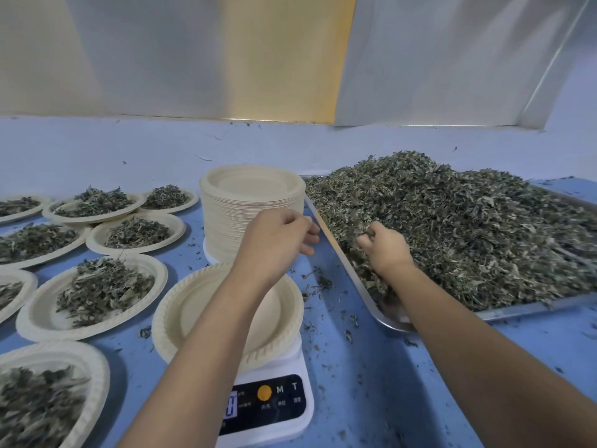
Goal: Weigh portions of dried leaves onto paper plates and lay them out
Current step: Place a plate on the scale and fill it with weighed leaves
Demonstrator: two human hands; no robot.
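**A:** What do we have hold of?

**B:** Our right hand (384, 250) is sunk into the dried leaves (468, 227), its fingers curled round a clump at the heap's near left corner.

**A:** And the other?

**B:** Our left hand (277, 234) hangs in the air with the fingers loosely curled and nothing in them (nothing we can see, at any rate). It is just beside the left rim of the metal tray (517, 308) that carries the heap.

**A:** Where does all this lie?

**B:** Take the scale (274, 402) as our centre. An empty paper plate (184, 318) sits on it, and our left forearm crosses above that plate. At twelve o'clock stands a tall stack of paper plates (252, 195), just behind the scale. The tray fills one to three o'clock, heaped high.

**A:** And the portions?

**B:** The filled plates (38, 321) spread from seven round to eleven o'clock, each with its own mound of leaves, rims close or overlapping.

**A:** Anything loose?

**B:** Crumbs of leaf are scattered on the blue table (403, 399) between scale and tray. We cannot read the scale's display.
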